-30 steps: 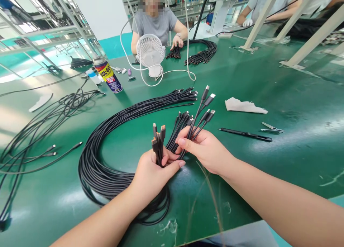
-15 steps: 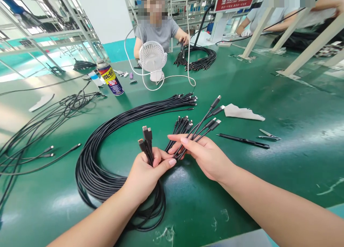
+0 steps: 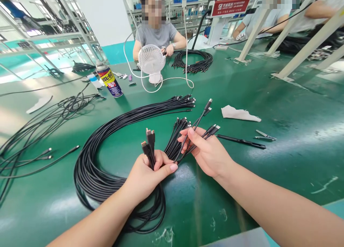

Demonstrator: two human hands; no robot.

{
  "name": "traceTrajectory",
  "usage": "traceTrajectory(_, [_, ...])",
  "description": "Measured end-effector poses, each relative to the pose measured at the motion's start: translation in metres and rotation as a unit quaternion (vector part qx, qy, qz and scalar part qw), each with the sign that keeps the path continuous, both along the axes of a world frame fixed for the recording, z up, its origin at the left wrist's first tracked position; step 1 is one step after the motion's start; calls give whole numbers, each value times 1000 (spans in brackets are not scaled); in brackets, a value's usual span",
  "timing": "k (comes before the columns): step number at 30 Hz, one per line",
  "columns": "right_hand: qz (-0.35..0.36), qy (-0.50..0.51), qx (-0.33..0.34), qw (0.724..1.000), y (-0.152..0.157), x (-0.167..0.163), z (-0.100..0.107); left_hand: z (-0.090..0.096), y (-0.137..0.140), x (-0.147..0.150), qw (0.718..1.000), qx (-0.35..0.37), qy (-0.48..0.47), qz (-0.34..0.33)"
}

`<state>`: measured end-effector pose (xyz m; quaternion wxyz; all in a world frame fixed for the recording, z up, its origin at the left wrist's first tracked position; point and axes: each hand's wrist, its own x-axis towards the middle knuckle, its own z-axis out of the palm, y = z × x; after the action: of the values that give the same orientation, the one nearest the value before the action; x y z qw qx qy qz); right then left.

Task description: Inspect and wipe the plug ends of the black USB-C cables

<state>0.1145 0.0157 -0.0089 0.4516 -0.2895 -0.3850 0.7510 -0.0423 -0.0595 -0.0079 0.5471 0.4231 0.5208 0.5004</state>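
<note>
My left hand (image 3: 153, 171) is closed around several black USB cables (image 3: 151, 146), their plugs standing up above the fist. Between its thumb and forefinger run more thin cable ends toward the right. My right hand (image 3: 208, 150) grips these ends, with two plugs (image 3: 207, 106) rising above its thumb and other plugs (image 3: 213, 129) leaning out to the right between the fingers. Just behind the hands lies the other end of a thick cable bundle (image 3: 92, 150), which curves in a wide loop on the green table (image 3: 236, 218). Cable loops hang below my left hand.
Loose cables (image 3: 64, 107) spread over the left side. A spray can (image 3: 110, 80) and a white fan (image 3: 152, 60) stand farther back. White scrap (image 3: 239, 113), black tweezers (image 3: 242, 141) and small snips (image 3: 265, 136) lie to the right. A co-worker (image 3: 156, 33) sits opposite, by coiled cables (image 3: 193, 60).
My right hand's fingers have shifted among the cable ends, parting two upright plugs from those leaning right. My left hand keeps its grip. The co-worker's hands have drawn away from the coiled cables.
</note>
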Motion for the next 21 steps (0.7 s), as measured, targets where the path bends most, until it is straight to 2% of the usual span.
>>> traceTrajectory(3, [-5,-11,-15,1000,1,0,-1,2,-1,1,998,8,40,-44])
traceTrajectory(6, [19,-22,-37,999,2,0,-1,3,-1,2,998,-2,33,-48])
traceTrajectory(8, [62,-49,-22,997,0,0,0,3,-1,2,999,-19,4,-28])
traceTrajectory(12, [138,-104,63,983,-3,1,4,3,1,2,997,-28,-73,22])
traceTrajectory(16, [115,-159,103,975,-5,1,3,4,2,2,992,-35,-99,74])
traceTrajectory(18, [139,-193,105,966,-5,2,0,5,1,4,991,-36,-97,84])
traceTrajectory(21, [240,-219,72,943,-5,2,-4,6,0,6,992,-30,-94,79])
